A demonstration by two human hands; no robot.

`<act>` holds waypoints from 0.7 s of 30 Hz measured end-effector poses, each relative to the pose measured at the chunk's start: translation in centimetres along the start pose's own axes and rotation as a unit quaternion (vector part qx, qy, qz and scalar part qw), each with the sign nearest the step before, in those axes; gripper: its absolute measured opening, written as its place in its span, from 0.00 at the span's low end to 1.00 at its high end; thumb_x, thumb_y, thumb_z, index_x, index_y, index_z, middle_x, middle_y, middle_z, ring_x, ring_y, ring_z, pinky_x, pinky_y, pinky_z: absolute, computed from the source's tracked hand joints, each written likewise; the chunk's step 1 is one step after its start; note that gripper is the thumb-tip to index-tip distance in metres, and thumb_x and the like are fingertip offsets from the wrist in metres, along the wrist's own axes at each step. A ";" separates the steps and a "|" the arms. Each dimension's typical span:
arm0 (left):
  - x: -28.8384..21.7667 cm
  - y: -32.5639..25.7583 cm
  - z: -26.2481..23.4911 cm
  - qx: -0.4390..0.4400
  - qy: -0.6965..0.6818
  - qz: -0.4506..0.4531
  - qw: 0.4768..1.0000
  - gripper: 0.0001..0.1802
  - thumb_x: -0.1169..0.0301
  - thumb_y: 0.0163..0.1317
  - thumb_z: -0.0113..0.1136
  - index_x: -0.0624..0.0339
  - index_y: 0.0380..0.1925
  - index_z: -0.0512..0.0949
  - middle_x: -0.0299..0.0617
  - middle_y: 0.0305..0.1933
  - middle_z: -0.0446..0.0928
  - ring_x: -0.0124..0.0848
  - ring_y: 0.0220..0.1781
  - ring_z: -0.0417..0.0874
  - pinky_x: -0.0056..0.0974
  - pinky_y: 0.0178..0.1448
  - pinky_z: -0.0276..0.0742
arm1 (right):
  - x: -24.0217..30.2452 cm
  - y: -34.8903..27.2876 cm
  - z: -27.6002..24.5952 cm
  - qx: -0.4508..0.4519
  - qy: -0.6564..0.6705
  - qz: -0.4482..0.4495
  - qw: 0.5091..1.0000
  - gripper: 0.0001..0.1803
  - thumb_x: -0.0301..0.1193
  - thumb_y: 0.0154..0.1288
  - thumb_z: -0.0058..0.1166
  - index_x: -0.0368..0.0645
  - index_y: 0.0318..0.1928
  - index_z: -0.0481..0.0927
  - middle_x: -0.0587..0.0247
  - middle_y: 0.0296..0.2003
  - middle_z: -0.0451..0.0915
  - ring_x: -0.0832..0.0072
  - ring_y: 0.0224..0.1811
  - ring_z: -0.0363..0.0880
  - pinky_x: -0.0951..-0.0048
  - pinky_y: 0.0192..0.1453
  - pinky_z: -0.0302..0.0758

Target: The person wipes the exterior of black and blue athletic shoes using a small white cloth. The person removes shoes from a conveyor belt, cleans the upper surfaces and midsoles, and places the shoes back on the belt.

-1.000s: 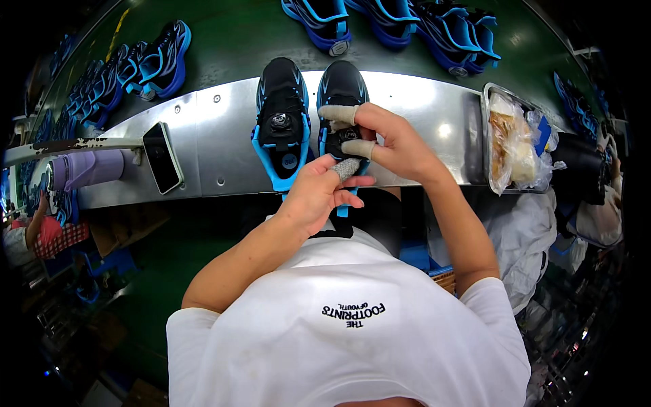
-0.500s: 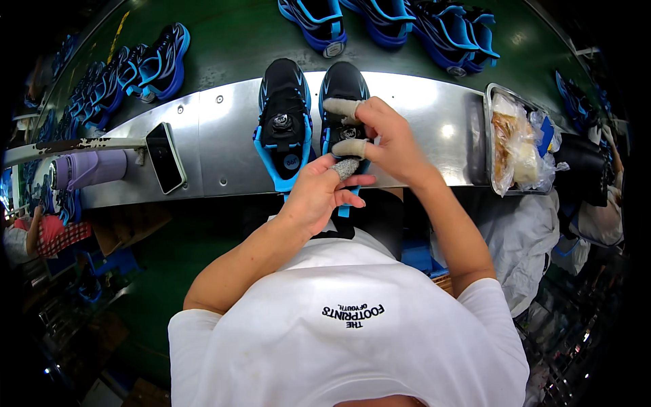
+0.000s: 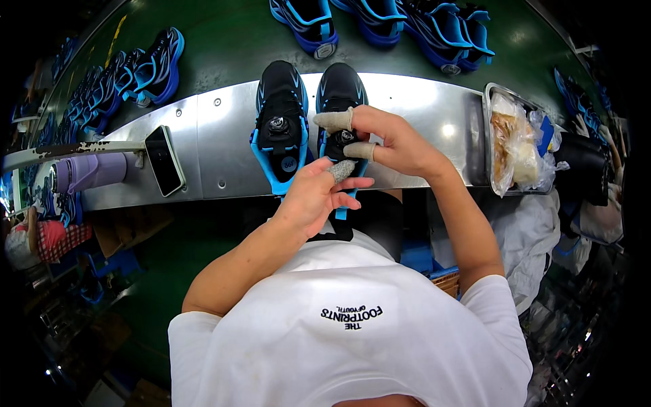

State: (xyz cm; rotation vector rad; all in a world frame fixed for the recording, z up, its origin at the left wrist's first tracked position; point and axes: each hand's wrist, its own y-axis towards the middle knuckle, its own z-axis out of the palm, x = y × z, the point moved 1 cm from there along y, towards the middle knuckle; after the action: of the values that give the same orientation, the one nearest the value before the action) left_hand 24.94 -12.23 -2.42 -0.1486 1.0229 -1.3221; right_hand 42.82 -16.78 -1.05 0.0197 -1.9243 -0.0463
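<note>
Two black sports shoes with bright blue trim stand side by side at the bench edge, toes away from me: a left shoe (image 3: pixel 279 122) and a right shoe (image 3: pixel 342 88). Each has a round dial on its tongue. At the right shoe's collar, my left hand (image 3: pixel 315 197) pinches with thumb and a grey-covered finger, its other fingers stretched out. My right hand (image 3: pixel 400 142) wears beige finger covers on thumb and index finger. These two are spread over the upper, with the thumb beside the dial. My fingers hide part of the collar.
A phone (image 3: pixel 164 161) and a lilac flask (image 3: pixel 91 169) are on the left of the metal bench (image 3: pixel 224 136). On the right sits a metal tray (image 3: pixel 489 136) of plastic-wrapped items. More shoes (image 3: pixel 308 24) stand on the green surface beyond; a metal bar (image 3: pixel 74 150) crosses at left.
My right index finger has shifted left and slightly down, and its thumb has moved right, uncovering more of the dial. The shoes beyond the bench appear slightly farther left.
</note>
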 end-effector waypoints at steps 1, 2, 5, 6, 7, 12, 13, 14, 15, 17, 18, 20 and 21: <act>0.1 0.0 0.1 0.002 -0.003 0.002 1.000 0.13 0.75 0.72 0.43 0.70 0.51 0.70 0.50 0.52 0.76 0.40 0.56 0.81 0.34 0.34 0.85 | -0.1 0.0 -0.1 0.032 0.006 0.019 0.999 0.26 0.27 0.53 0.64 0.51 0.56 0.82 0.67 0.34 0.71 0.77 0.33 0.67 0.75 0.38 0.69; 0.1 0.1 0.2 0.003 -0.005 0.004 1.000 0.13 0.75 0.72 0.43 0.69 0.51 0.70 0.50 0.52 0.76 0.39 0.55 0.81 0.34 0.33 0.84 | -0.2 -0.1 0.2 0.033 0.005 0.019 0.999 0.26 0.27 0.53 0.64 0.51 0.56 0.82 0.67 0.34 0.71 0.77 0.33 0.67 0.75 0.38 0.69; 0.2 -0.1 0.4 -0.006 -0.015 0.007 1.000 0.13 0.74 0.72 0.43 0.69 0.51 0.70 0.50 0.51 0.76 0.39 0.55 0.82 0.33 0.32 0.84 | -0.5 -0.8 2.9 -0.075 -0.110 -0.024 0.991 0.24 0.25 0.52 0.64 0.50 0.53 0.83 0.66 0.32 0.71 0.75 0.33 0.69 0.74 0.38 0.70; 0.2 -0.1 0.3 -0.007 -0.015 0.008 1.000 0.13 0.74 0.72 0.43 0.69 0.51 0.70 0.50 0.51 0.76 0.39 0.55 0.82 0.33 0.32 0.84 | -0.6 -1.3 4.1 -0.141 -0.103 -0.009 0.985 0.23 0.24 0.52 0.64 0.49 0.52 0.83 0.65 0.32 0.71 0.74 0.33 0.70 0.74 0.38 0.70; 0.2 0.1 0.0 0.010 -0.005 0.009 1.000 0.13 0.75 0.72 0.42 0.69 0.51 0.70 0.48 0.51 0.75 0.39 0.54 0.82 0.34 0.34 0.84 | -0.7 -1.6 4.5 -0.207 -0.095 0.006 0.974 0.21 0.24 0.52 0.64 0.48 0.50 0.84 0.64 0.31 0.71 0.73 0.34 0.71 0.75 0.39 0.70; 0.0 0.0 -0.3 0.028 0.010 -0.007 1.000 0.13 0.75 0.72 0.42 0.67 0.51 0.70 0.47 0.51 0.74 0.39 0.53 0.82 0.34 0.36 0.84 | -0.5 -0.4 1.3 -0.072 0.022 -0.038 0.996 0.30 0.26 0.55 0.63 0.54 0.61 0.78 0.71 0.34 0.74 0.79 0.34 0.68 0.76 0.37 0.69; 0.1 0.0 -0.3 0.017 0.008 -0.004 1.000 0.12 0.74 0.72 0.43 0.68 0.50 0.71 0.48 0.50 0.75 0.38 0.53 0.82 0.34 0.34 0.84 | -0.4 -0.4 1.0 -0.072 0.021 -0.038 0.996 0.30 0.26 0.55 0.63 0.54 0.61 0.78 0.71 0.34 0.74 0.79 0.34 0.68 0.76 0.37 0.69; 0.2 0.0 -0.2 0.006 0.007 -0.002 1.000 0.12 0.73 0.72 0.44 0.69 0.49 0.71 0.49 0.49 0.76 0.38 0.53 0.82 0.34 0.32 0.83 | 0.0 -0.4 0.6 -0.040 0.005 -0.003 0.999 0.28 0.24 0.55 0.62 0.53 0.59 0.79 0.68 0.34 0.72 0.76 0.33 0.68 0.75 0.38 0.69; 0.3 0.1 -0.1 0.006 0.006 -0.002 1.000 0.12 0.73 0.72 0.44 0.69 0.49 0.71 0.49 0.49 0.76 0.38 0.53 0.82 0.34 0.32 0.83 | 0.3 -0.4 0.4 -0.006 -0.010 0.032 0.999 0.26 0.23 0.55 0.60 0.52 0.57 0.80 0.65 0.34 0.71 0.73 0.32 0.67 0.73 0.39 0.70; 0.5 0.2 0.1 -0.006 -0.015 0.006 1.000 0.12 0.73 0.72 0.44 0.69 0.48 0.71 0.49 0.48 0.77 0.38 0.51 0.83 0.34 0.32 0.83 | 0.1 -1.2 2.1 -0.070 -0.052 0.025 0.996 0.24 0.23 0.55 0.60 0.51 0.55 0.81 0.64 0.34 0.71 0.72 0.32 0.69 0.73 0.39 0.70; 0.6 0.1 0.1 -0.008 -0.016 0.008 1.000 0.12 0.73 0.72 0.44 0.69 0.48 0.71 0.49 0.48 0.77 0.38 0.51 0.83 0.34 0.32 0.83 | 0.0 -1.5 3.2 -0.133 -0.092 0.015 0.987 0.22 0.24 0.56 0.60 0.50 0.53 0.82 0.63 0.34 0.70 0.71 0.33 0.70 0.72 0.39 0.71; 0.7 0.2 0.1 -0.029 0.005 0.018 0.999 0.12 0.71 0.72 0.46 0.68 0.48 0.71 0.50 0.48 0.77 0.36 0.49 0.84 0.32 0.32 0.82 | 0.1 -1.6 5.0 -0.185 -0.079 0.030 0.979 0.20 0.24 0.55 0.61 0.49 0.51 0.83 0.62 0.33 0.70 0.69 0.34 0.71 0.71 0.40 0.71; 0.5 0.0 0.0 -0.031 0.007 0.017 0.999 0.12 0.71 0.72 0.46 0.68 0.48 0.71 0.50 0.48 0.77 0.36 0.49 0.84 0.32 0.32 0.82 | 0.1 -1.7 5.6 -0.241 -0.064 0.050 0.967 0.18 0.25 0.55 0.62 0.47 0.49 0.83 0.61 0.33 0.70 0.68 0.34 0.72 0.70 0.40 0.71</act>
State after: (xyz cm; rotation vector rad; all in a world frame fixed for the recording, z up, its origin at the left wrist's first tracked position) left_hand 24.91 -12.64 -2.63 -0.1681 1.0737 -1.2625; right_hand 37.57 -18.32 -2.95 -0.4146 -1.9937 -0.4567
